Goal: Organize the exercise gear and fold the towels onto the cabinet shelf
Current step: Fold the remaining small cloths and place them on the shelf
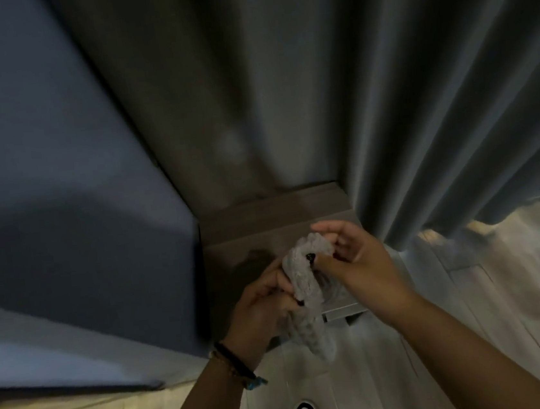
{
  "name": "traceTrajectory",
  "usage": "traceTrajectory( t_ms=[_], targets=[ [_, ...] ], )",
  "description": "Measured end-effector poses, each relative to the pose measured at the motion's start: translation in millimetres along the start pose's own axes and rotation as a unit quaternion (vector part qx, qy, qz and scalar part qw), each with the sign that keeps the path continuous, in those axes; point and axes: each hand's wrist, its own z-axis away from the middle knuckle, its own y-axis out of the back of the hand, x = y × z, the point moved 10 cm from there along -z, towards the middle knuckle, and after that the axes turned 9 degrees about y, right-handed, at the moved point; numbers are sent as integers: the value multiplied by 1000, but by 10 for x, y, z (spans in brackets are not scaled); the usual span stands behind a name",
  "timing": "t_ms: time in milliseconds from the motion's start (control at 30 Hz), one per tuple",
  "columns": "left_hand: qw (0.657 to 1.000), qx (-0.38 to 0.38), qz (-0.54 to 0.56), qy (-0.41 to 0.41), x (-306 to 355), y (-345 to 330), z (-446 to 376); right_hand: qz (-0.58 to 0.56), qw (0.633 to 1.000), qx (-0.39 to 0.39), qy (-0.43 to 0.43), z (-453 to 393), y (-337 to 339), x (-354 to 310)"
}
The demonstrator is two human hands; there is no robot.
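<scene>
Two hands hold towel above wooden floor.

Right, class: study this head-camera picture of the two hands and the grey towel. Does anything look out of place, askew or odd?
The grey towel is bunched and twisted, not folded. The left hand and right hand both grip it in the air above the small wooden cabinet top, its loose end dangling. Nothing looks spilled or damaged.

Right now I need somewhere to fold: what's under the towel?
Under the grey towel, held by both hands, lies a low wooden cabinet top; the patch directly beneath is covered.
</scene>
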Motion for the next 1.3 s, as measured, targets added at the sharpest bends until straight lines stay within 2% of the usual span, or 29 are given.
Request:
traceTrajectory(
  t_ms=[133,267,333,433,600,700,833,1067,1233,1300],
  targets=[
    [990,13,129,63,-145,111,203,-33,995,-97,17,26,-402,-268],
    [983,70,159,58,-70,434,373,-18,988,-149,37,63,-694,-470],
    [983,101,147,29,31,615,468,19,986,-157,48,65,-781,-524],
    [984,158,73,25,78,869,591,86,981,-169,31,67,-900,-438],
    [979,177,53,80,-77,1187,740,117,974,-195,-21,158,-1181,-118],
    [979,187,36,71,-135,1393,845,115,961,-245,-53,282,-1493,17],
    [981,188,32,44,-128,1655,1026,162,929,-326,-72,354,-1922,74],
    [948,313,54,1,33,2591,1679,177,876,-432,-119,576,-2978,216],
    [911,410,15,-40,152,3334,2299,176,821,-526,-137,949,-3911,358],
    [896,440,16,-50,133,3638,2563,181,784,-578,-136,1167,-4287,426]
  ],
)
